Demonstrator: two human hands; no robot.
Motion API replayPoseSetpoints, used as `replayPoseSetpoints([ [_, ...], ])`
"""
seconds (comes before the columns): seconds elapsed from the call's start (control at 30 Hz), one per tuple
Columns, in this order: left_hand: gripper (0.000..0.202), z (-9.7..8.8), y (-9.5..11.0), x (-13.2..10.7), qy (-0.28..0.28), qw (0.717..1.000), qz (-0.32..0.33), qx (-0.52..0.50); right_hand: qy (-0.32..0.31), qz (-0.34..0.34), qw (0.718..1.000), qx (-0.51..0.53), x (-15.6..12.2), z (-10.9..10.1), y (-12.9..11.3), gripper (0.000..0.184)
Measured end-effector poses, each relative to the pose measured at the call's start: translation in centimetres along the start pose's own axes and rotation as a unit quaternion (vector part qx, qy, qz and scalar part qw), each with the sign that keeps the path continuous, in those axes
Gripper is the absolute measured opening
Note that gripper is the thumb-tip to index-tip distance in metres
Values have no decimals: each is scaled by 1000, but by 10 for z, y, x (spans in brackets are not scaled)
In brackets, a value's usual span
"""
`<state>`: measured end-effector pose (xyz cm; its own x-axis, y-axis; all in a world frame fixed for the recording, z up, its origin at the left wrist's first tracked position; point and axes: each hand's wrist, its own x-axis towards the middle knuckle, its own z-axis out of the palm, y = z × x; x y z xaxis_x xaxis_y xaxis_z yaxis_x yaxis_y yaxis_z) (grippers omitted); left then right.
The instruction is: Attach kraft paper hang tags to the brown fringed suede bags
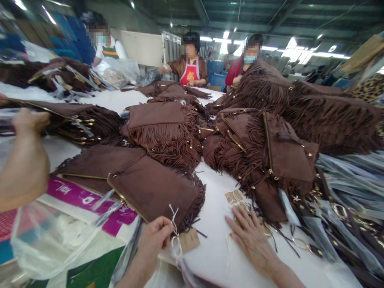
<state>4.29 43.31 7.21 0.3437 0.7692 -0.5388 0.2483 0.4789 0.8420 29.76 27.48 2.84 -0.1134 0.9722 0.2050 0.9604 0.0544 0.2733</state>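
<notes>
My left hand (154,242) pinches the white string (174,220) of a brown cardboard tag (189,241), which hangs beside the near corner of a brown fringed bag (159,180). That bag has a gold zipper along its edge and overlaps another brown bag (87,160). My right hand (253,238) lies on the white table (210,200), fingers spread over a small pile of cardboard tags (234,197) with white strings. Part of the pile is hidden under the fingers. Just beyond it lies a heap of fringed bags (288,152) with gold zippers.
More fringed bags (159,116) are stacked along the table. Straps in clear plastic (351,224) fill the right side. A co-worker's arm (24,164) reaches in at left over a bag stack. Several people stand across the table. A clear plastic bag (57,240) hangs at lower left.
</notes>
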Motion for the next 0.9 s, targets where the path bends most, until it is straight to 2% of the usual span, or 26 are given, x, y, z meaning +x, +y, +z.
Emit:
replayPoseSetpoints([
  [0.1,16,-1,0,-1,-9,999,-15,-36,82,84,993,17,26,0,-3,30],
  [0.2,11,-3,0,-1,-12,997,-27,-75,133,133,973,136,47,-13,-43,27],
  [0.33,8,-6,1,-1,-25,991,-29,-127,75,91,936,332,65,-32,-108,23],
  [0.43,10,-8,4,-1,-67,980,-47,-182,74,91,932,344,72,-31,-130,31],
  [0.5,13,-9,5,-1,-93,970,-64,-216,74,78,941,321,73,-26,-132,35],
  [0.63,18,-9,7,-1,-108,961,-86,-238,66,36,954,291,72,-12,-128,26],
  [0.77,22,-10,5,-5,-77,988,-67,-119,112,-28,955,275,71,-7,-121,21],
  [0.9,21,-13,-2,-8,-50,998,-36,-8,122,4,952,281,70,-15,-105,28],
])
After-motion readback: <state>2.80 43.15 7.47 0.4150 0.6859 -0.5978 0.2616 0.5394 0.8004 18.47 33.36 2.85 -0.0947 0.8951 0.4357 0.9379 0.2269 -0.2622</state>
